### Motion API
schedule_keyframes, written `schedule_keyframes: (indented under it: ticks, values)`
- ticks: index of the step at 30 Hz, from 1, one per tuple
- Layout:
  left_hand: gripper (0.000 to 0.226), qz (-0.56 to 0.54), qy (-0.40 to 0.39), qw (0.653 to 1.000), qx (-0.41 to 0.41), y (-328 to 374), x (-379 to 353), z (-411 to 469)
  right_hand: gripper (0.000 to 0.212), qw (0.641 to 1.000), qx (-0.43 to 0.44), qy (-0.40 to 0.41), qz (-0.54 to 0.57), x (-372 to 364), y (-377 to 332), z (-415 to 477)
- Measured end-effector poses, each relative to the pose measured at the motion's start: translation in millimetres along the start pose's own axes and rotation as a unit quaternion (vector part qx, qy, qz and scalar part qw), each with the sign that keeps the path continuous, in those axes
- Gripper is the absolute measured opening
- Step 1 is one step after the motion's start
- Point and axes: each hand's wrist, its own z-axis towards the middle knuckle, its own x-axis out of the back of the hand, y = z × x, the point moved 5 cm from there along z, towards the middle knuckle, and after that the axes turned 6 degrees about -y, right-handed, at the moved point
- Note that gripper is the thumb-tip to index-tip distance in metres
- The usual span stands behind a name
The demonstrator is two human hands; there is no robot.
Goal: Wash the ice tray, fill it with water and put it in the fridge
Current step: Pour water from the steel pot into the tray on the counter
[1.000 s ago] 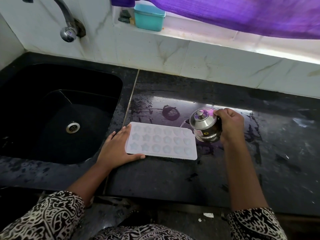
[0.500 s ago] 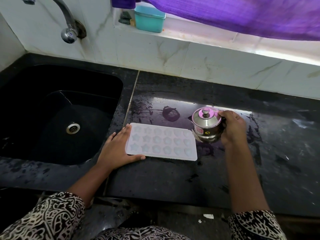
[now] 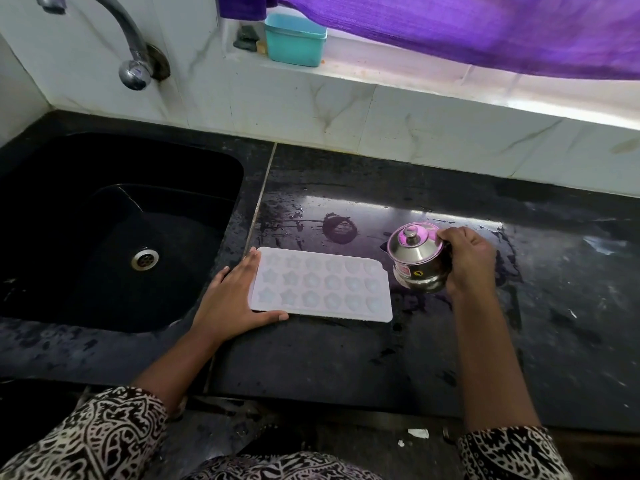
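A pale translucent ice tray [image 3: 322,285] with star and heart moulds lies flat on the wet black counter [image 3: 346,358], just right of the sink. My left hand [image 3: 230,301] rests against the tray's left end, thumb along its near edge, fingers flat. A small steel lidded pot with a spout [image 3: 417,259] stands upright at the tray's right end. My right hand [image 3: 467,259] grips the pot from its right side. Whether water fills the moulds is hard to tell.
A black sink [image 3: 114,230] with a drain [image 3: 144,258] lies to the left, a steel tap [image 3: 131,64] above it. A teal box [image 3: 296,39] sits on the white ledge under a purple curtain [image 3: 485,26]. Water smears the counter behind the tray.
The pot was tilted, pouring a thin stream onto the tray's right end; it has since been tipped back upright and moved slightly right. My left hand and the tray stayed put.
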Motion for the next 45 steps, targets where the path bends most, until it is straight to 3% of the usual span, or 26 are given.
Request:
schedule_keyframes:
  ticks: [13, 45]
  values:
    - [0.126, -0.007, 0.000, 1.000, -0.006, -0.1, -0.6, -0.2, 0.032, 0.997, 0.022, 0.004, -0.071, 5.2, 1.3, 3.2]
    - [0.126, -0.007, -0.002, 1.000, -0.007, 0.6, 0.9, -1.0, 0.028, 0.998, 0.007, 0.015, -0.068, 5.8, -3.2, 0.8]
